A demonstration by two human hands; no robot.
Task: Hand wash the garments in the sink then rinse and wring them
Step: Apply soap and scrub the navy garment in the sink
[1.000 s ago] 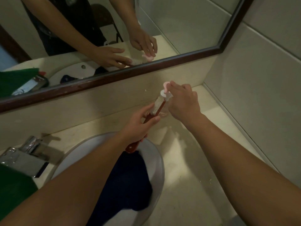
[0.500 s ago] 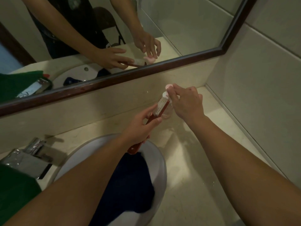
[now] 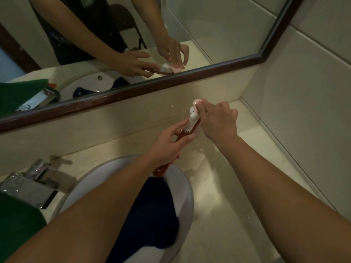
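Your right fingers (image 3: 209, 106) are curled and pinching a small pink lump of soap (image 3: 196, 102), pressing it onto the far end of the brush (image 3: 190, 128). Your left fingers (image 3: 181, 126) are wrapped round the brush's red handle. The index finger is stretched along the side of the white bristles and the thumb lies on the near side. The end of the handle sticks out below your palm, over the rim of the sink (image 3: 187, 188). A blob of white foam (image 3: 193, 116) sits on the bristles just under the soap.

In the head view, your right hand (image 3: 218, 120) and left hand (image 3: 167, 149) meet above the beige countertop (image 3: 218, 205), beyond the sink and near the corner of the back wall. The dark blue garment (image 3: 152, 215) lies bunched inside the white basin, partly under your left forearm and well apart from both hands. A chrome tap (image 3: 38, 173) stands to the left of the sink. Something green (image 3: 17, 224) fills the lower left corner; you cannot tell from here what it is. A mirror (image 3: 228, 25) in a dark wooden frame runs along the wall behind. Its reflection shows both your hands on the brush and soap, the sink with the dark garment in it, and a folding chair (image 3: 123, 18) behind you.
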